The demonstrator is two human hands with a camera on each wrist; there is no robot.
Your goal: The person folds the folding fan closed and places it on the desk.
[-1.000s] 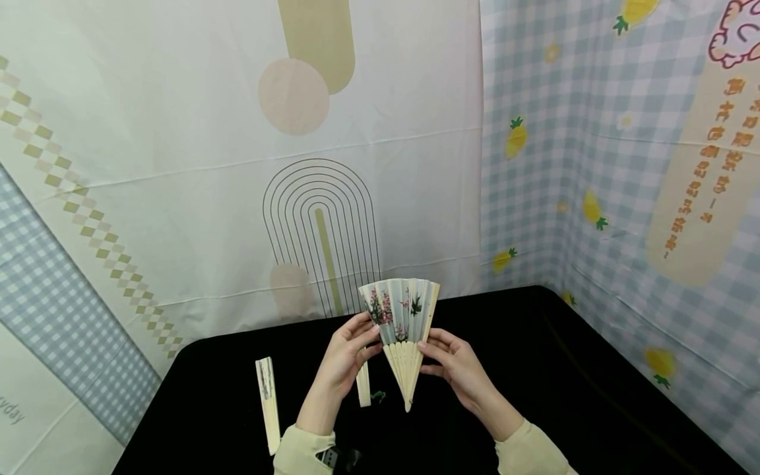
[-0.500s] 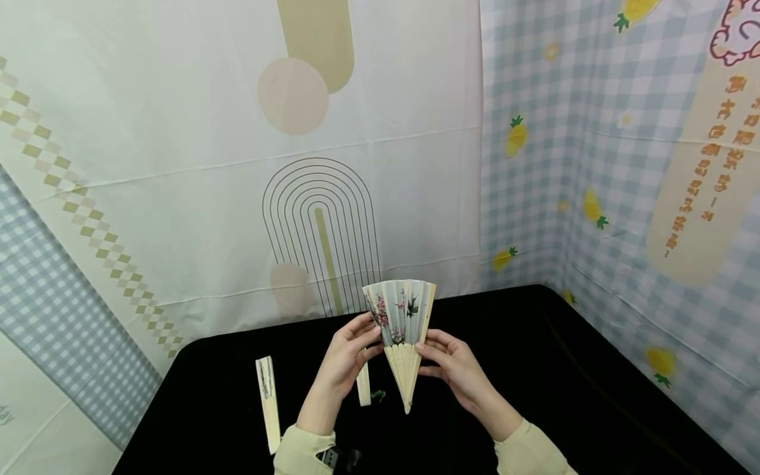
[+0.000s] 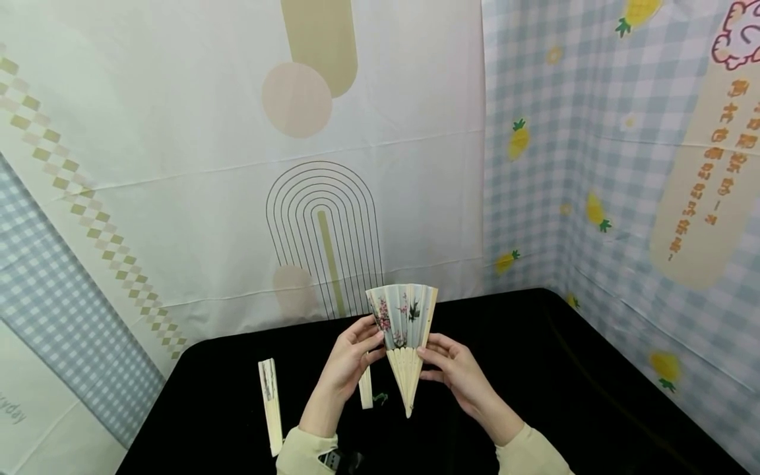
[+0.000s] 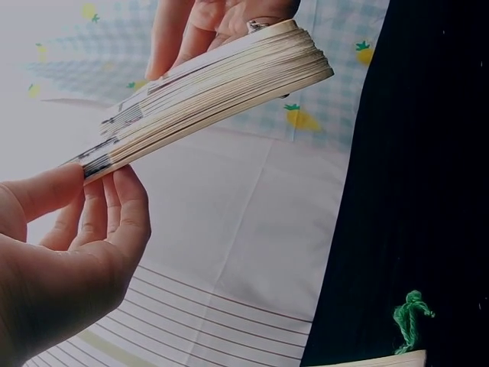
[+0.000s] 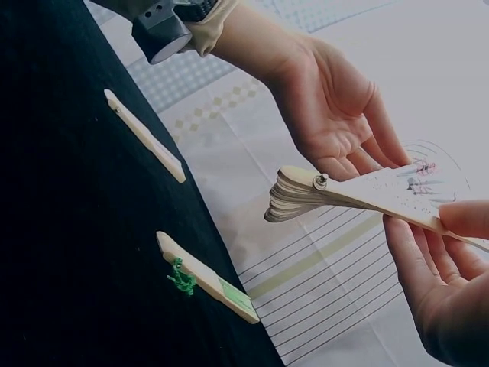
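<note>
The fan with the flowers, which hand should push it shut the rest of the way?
Probably the right hand: it pinches the bare outer stick of the fan and could swing it over, while the left hand steadies the painted edge.

Both forearms reach forward and converge; left hand [image 3: 347, 359] and right hand [image 3: 454, 369] face each other, fingertips pinching

Both hands [image 3: 410, 369] hold a half-open painted fan [image 3: 404, 326] above the black table [image 3: 564, 369]

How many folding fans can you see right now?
3: one fan part open, held by left hand and right hand; two closed fans on the table, far-left fan and middle fan.
</note>
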